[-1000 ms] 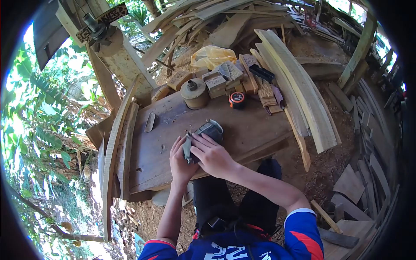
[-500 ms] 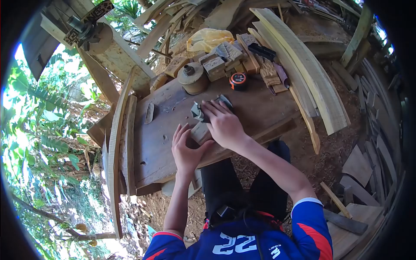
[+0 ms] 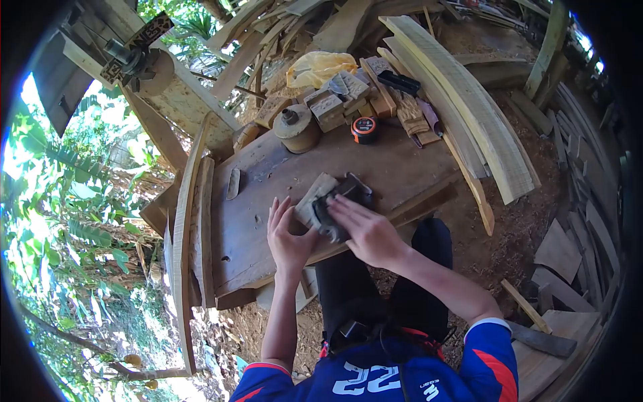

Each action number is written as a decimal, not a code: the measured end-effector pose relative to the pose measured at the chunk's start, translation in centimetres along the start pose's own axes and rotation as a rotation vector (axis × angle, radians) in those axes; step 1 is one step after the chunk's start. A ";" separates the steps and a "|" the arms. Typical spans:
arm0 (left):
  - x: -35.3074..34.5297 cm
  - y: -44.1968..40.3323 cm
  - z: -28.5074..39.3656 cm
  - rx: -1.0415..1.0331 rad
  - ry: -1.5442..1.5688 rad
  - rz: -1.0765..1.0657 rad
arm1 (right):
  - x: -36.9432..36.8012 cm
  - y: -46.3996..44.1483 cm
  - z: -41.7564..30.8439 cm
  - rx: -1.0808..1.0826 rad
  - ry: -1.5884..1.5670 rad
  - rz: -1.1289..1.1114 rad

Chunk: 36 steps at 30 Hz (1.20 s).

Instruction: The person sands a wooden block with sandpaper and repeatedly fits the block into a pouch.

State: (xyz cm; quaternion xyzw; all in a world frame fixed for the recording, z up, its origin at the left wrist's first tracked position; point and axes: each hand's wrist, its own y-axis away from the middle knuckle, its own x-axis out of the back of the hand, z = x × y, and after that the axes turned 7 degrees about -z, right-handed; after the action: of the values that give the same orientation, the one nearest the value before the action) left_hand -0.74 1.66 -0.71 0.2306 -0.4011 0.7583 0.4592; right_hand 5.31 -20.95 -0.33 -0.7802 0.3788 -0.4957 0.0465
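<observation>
On the wooden workbench (image 3: 241,248), a small pale wooden block (image 3: 317,189) lies tilted near the front edge. My left hand (image 3: 291,234) grips the block's left side between thumb and fingers. My right hand (image 3: 370,234) presses a folded dark grey-green sheet of sandpaper (image 3: 323,216) onto the block, its fingers together over the sheet. The sandpaper hides the block's near end. Just right of the block, beyond my right fingers, is a dark, crumpled-looking piece (image 3: 355,187) whose kind I cannot make out.
Toward the back of the bench stand a round container with a dark cap (image 3: 296,127), an orange-black tape measure (image 3: 364,130) and several wood blocks (image 3: 328,107). A yellow plastic bag (image 3: 320,68) lies behind them. Long curved boards (image 3: 462,100) flank the right, another board (image 3: 184,248) the left.
My right hand has moved toward me with the sandpaper, sliding down along the block. More of the block's far end now shows. My left hand stays nearly in place.
</observation>
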 end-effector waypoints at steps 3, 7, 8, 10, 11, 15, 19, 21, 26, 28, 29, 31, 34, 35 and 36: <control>0.6 -0.4 0.2 -0.013 -0.038 -0.016 | 1.0 0.8 1.0 -0.183 -0.193 0.152; 0.4 -1.1 0.1 0.007 0.087 0.000 | 0.5 -1.7 -0.5 -0.056 -0.056 0.249; 0.5 -1.2 0.3 0.034 0.162 0.003 | 0.0 -2.6 -1.0 -0.016 -0.051 0.243; 0.9 -0.9 0.6 -0.031 0.169 -0.012 | -1.3 -4.3 -1.1 0.066 -0.035 0.238; 1.3 -0.4 1.1 0.022 0.183 -0.067 | -1.7 -4.9 -0.9 0.071 0.014 0.215; 0.0 0.7 -0.9 0.040 0.169 0.024 | -2.4 -6.9 -1.2 0.048 0.086 0.158; -0.4 1.7 -1.3 0.094 0.144 0.097 | -5.0 -7.3 -3.0 0.146 0.018 0.058; -0.6 1.2 -0.7 0.094 0.232 0.119 | -3.7 -8.2 -1.2 0.088 0.081 0.078; -0.1 0.9 0.4 0.111 0.164 0.121 | -2.9 -9.7 -1.6 -0.014 0.299 -0.023; 0.4 1.3 1.4 0.201 0.190 0.114 | -4.6 -8.7 -2.2 0.151 0.295 0.011; 0.4 1.4 1.1 0.145 0.238 0.104 | -5.0 -8.2 -1.8 0.190 0.255 0.016; 0.3 1.2 1.3 0.194 0.252 0.090 | -4.3 -8.5 -1.1 0.170 0.267 -0.019; 0.4 1.4 1.7 0.226 0.187 0.070 | -2.7 -10.2 0.7 -0.057 0.261 0.011; 0.1 1.3 1.6 0.205 0.171 0.086 | -3.2 -10.4 -0.1 -0.090 0.283 0.037; -0.1 1.2 1.4 0.181 0.153 0.103 | -3.9 -9.9 -1.0 -0.009 0.252 0.032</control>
State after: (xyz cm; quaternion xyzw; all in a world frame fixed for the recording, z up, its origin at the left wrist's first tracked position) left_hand -1.75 0.18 -0.47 0.1918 -0.3060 0.8295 0.4260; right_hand 9.03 -11.16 1.70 -0.7056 0.3965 -0.5874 0.0029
